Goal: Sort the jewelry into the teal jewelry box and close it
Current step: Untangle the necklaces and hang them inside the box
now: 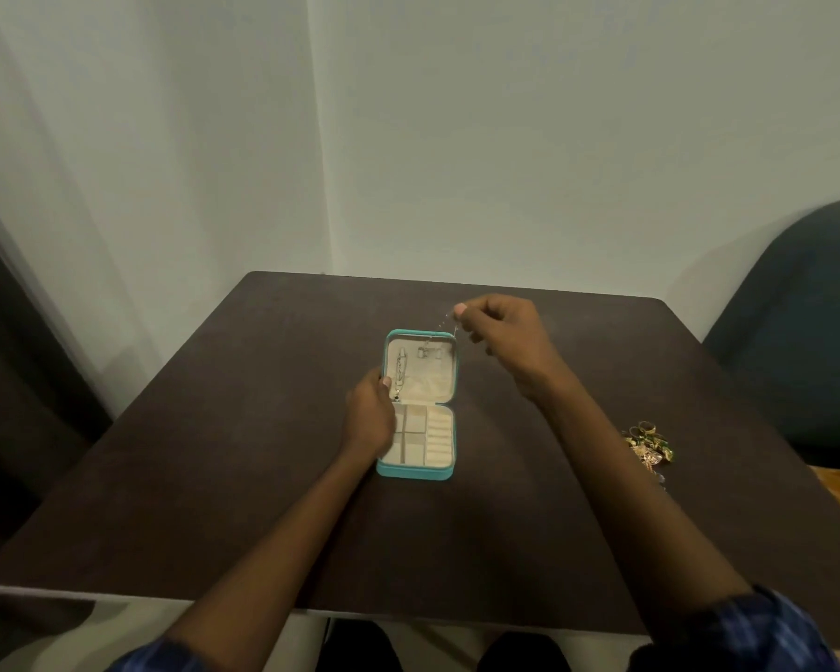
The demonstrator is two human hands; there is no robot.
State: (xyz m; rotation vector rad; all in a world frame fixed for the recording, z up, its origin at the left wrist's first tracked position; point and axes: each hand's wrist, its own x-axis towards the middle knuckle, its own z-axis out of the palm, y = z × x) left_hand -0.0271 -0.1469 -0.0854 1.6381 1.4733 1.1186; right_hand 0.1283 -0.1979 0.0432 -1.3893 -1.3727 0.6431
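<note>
Your left hand (370,415) is gripping the open teal jewelry box's (417,472) left edge. Your right hand's (508,339) fingers (460,310) are pinching a thin chain (444,324) above its lid.

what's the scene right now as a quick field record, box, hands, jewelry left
box: teal jewelry box lying open on the dark table, lid flat at the far side
in lid: one necklace already hung
left hand: grips the box's left edge
right hand: pinches a thin chain above the lid's far edge
compartments: look empty
still out: jewelry pile on the table to the right
</note>
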